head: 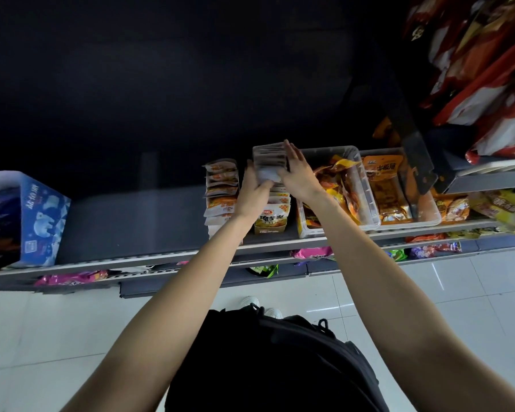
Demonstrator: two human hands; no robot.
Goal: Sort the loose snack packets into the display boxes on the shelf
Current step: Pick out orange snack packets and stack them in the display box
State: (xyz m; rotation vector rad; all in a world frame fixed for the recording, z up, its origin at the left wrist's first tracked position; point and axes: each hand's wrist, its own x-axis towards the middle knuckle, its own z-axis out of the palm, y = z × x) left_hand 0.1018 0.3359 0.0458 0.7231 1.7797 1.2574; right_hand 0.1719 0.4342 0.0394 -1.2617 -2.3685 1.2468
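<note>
Dark shelving fills the upper view, with a grey shelf (149,224) running across the middle and pale floor tiles (473,292) below it. Between the two hands a small stack of pale, whitish snack packets (267,173) is held above a yellow-and-white display box (270,221) that stands on the shelf and is printed with large dark characters on its front. The stack's back rows look grey and are blurred; no printing can be read on them. The left hand (254,191) is seen curled round the near left side of the stack, thumb and fingers clamped on it. The right hand (298,171) is laid against the stack's right side with fingers straight and close together, pointing away from the body. Both bare forearms are stretched forward from a black top and converge at the stack. Just left of the box, a row of orange-and-white packets (222,185) is stood upright. To the right, a clear plastic bin (366,185) holding orange packets is set beside the box.
</note>
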